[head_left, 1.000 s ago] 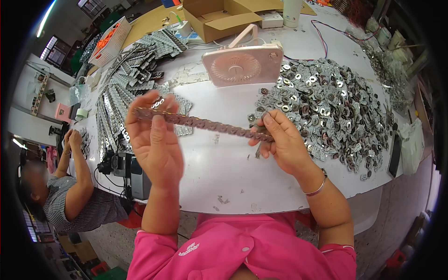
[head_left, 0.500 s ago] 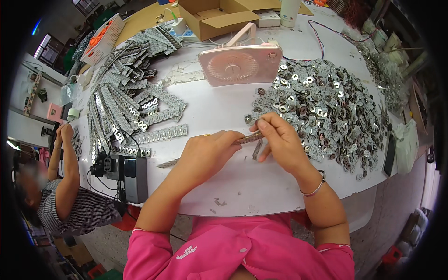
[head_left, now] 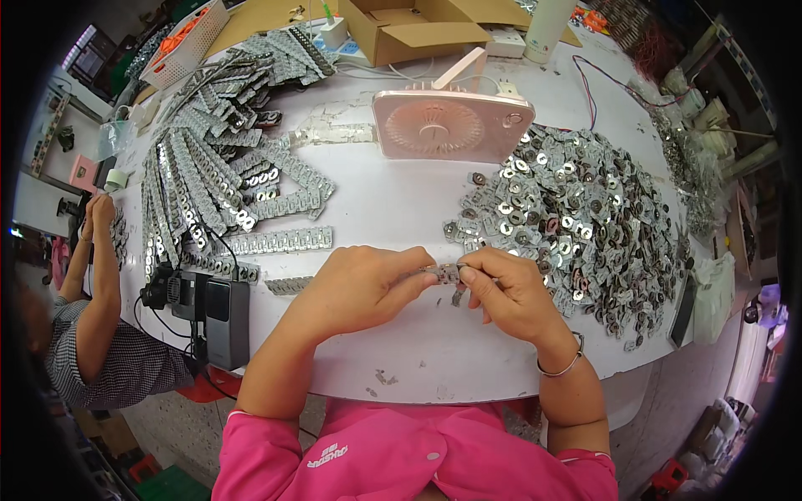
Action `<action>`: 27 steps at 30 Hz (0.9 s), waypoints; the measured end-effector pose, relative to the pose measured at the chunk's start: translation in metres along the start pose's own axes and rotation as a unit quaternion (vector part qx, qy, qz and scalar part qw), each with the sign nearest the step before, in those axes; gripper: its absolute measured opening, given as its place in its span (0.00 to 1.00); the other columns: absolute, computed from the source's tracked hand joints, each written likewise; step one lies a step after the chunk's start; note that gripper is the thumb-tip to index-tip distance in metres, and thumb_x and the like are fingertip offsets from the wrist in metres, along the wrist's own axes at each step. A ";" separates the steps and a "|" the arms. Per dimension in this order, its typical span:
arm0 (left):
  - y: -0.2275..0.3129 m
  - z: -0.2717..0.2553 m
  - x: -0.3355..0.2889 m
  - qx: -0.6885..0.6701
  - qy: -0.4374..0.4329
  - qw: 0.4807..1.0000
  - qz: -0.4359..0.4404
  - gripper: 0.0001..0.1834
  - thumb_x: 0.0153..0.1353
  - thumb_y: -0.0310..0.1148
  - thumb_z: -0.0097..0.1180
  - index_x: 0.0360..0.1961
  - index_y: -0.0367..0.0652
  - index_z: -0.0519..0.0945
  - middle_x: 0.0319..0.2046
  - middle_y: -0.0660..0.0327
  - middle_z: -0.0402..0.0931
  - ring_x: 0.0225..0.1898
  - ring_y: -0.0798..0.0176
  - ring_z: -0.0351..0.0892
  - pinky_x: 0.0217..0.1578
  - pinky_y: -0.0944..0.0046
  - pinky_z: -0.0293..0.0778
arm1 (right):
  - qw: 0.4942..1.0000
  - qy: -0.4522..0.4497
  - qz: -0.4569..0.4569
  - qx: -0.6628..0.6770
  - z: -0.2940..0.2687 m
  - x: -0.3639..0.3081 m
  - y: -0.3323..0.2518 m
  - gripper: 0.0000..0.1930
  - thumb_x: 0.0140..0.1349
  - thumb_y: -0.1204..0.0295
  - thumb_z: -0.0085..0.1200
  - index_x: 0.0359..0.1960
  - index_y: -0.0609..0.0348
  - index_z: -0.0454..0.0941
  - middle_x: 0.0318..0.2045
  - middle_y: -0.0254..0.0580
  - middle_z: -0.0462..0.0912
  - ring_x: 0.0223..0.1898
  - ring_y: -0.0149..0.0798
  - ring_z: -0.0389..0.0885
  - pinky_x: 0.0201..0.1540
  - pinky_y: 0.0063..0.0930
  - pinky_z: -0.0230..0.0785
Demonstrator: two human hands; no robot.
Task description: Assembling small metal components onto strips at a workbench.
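A short strip of small grey metal pieces, lined up in a row, runs between my two hands above the table. My left hand is closed round it, its thumb and fingers hiding the left part. At the strip's right end my right hand pinches with thumb and forefinger; whether a separate piece is in that pinch is hidden. Just right of my hands spreads a large heap of loose metal pieces with round and oval holes. Another strip lies partly behind my left forearm.
Many finished-looking strips fan out at the left. A pink fan stands at the back, before an open cardboard box. A grey box-shaped device with cables sits near the front left edge. Another person's arm is at far left.
The strip has been turned so that its flat face shows. My right hand has come down to its end, from a raised position. The whole view has shifted slightly.
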State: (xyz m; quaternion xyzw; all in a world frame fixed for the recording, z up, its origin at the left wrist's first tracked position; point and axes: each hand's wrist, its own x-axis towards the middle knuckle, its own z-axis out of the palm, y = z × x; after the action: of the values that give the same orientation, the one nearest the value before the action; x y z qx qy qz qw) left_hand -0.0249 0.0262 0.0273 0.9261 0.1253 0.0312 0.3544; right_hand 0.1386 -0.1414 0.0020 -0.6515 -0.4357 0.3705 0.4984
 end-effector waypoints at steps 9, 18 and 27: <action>-0.005 -0.005 -0.001 -0.062 -0.060 0.996 -0.034 0.09 0.65 0.39 0.59 0.37 0.45 0.81 0.17 0.58 0.76 0.18 0.55 0.75 0.22 0.60 0.68 | 0.998 -0.023 -0.018 -0.053 -0.002 0.000 -0.001 0.08 0.67 0.70 0.54 0.36 0.61 0.81 0.22 0.38 0.80 0.23 0.30 0.79 0.26 0.24 0.67; -0.001 -0.006 -0.002 -0.181 -0.100 0.977 -0.050 0.07 0.66 0.33 0.57 0.39 0.42 0.82 0.20 0.62 0.78 0.17 0.66 0.75 0.22 0.67 0.70 | 0.998 -0.063 0.008 0.029 0.007 -0.003 -0.004 0.10 0.70 0.66 0.52 0.36 0.62 0.77 0.21 0.37 0.76 0.24 0.30 0.79 0.26 0.26 0.68; 0.015 0.019 0.000 0.117 0.149 0.977 0.102 0.07 0.58 0.34 0.62 0.37 0.49 0.79 0.22 0.64 0.76 0.17 0.58 0.75 0.18 0.61 0.69 | 0.996 0.065 -0.046 -0.030 0.011 -0.001 -0.002 0.10 0.72 0.67 0.49 0.37 0.62 0.73 0.19 0.37 0.75 0.20 0.30 0.78 0.23 0.27 0.67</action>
State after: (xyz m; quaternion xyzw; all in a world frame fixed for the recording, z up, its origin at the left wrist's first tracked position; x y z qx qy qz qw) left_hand -0.0190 0.0029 0.0234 0.9540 0.0844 0.1896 0.2162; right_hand 0.1278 -0.1381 0.0011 -0.6681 -0.4426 0.2905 0.5228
